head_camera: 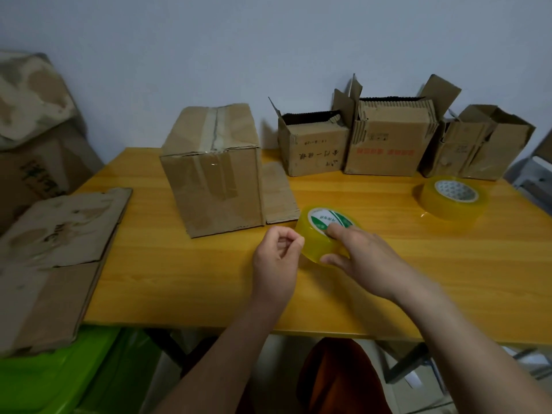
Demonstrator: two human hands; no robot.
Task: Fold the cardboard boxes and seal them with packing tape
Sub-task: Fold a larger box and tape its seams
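At the centre of the yellow wooden table [388, 279], a roll of clear yellowish packing tape [321, 234] with a green-and-white core label stands tilted on its edge, gripped by the right hand [363, 258], whose fingers reach over the top into the core while the thumb presses the lower rim. The left hand [276, 261] is just beside the roll at its 9 o'clock, fingers curled with thumb and forefinger pinched together at the tape's edge; whether a tape end lies between them cannot be told. There are two tape rolls: the second roll [452, 197] lies flat at 2 o'clock from the first, well apart from it. At 10 o'clock from the held roll stands one closed cardboard box [213, 171], its top seam taped, with one loose flap [279, 194] lying flat on the table at its right side. Along the far edge, at 12 to 2 o'clock, stand three open boxes in a row: a small one [313, 147], a taller one with red print [388, 144] packed with upright flattened cartons, and a third [481, 144] at the right end. At 9 o'clock, flattened cardboard sheets [50, 258] overhang the table's left edge above a green plastic bin [59, 380], with more cardboard [33, 121] stacked behind. A plain pale wall [268, 40] rises behind the table.
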